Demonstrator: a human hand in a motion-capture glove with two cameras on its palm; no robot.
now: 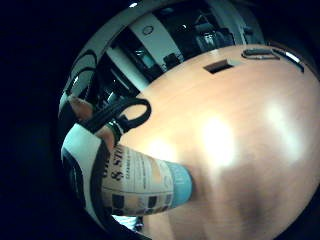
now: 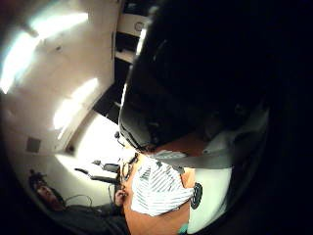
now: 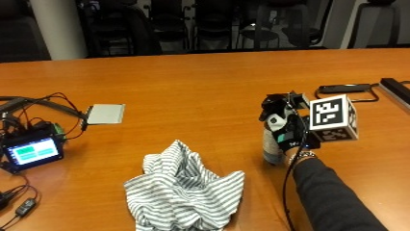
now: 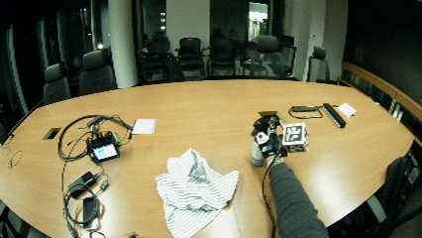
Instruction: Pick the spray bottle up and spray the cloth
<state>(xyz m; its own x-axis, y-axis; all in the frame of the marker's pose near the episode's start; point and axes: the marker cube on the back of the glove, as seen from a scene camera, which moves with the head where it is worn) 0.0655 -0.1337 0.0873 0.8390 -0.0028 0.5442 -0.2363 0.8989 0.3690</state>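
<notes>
A spray bottle (image 3: 274,147) with a black trigger head stands upright on the wooden table (image 3: 192,82), to the right of the cloth. My gloved right hand (image 3: 291,132) grips the bottle from its right side, fingers curled round its neck and upper body. Whether its base rests on the table or hangs just above it, I cannot tell. The little finger side palm view shows the bottle's printed label (image 1: 140,185) and pale blue bottom close to the palm. A crumpled white cloth with grey stripes (image 3: 185,192) lies near the front edge; it also shows in the thumb side palm view as the cloth (image 2: 159,188).
A small lit screen with tangled cables (image 3: 32,149) sits at the left, and a flat silver box (image 3: 106,114) beside it. A black phone (image 3: 342,88) and a black bar (image 3: 397,91) lie at the far right. Office chairs (image 4: 198,54) line the far side.
</notes>
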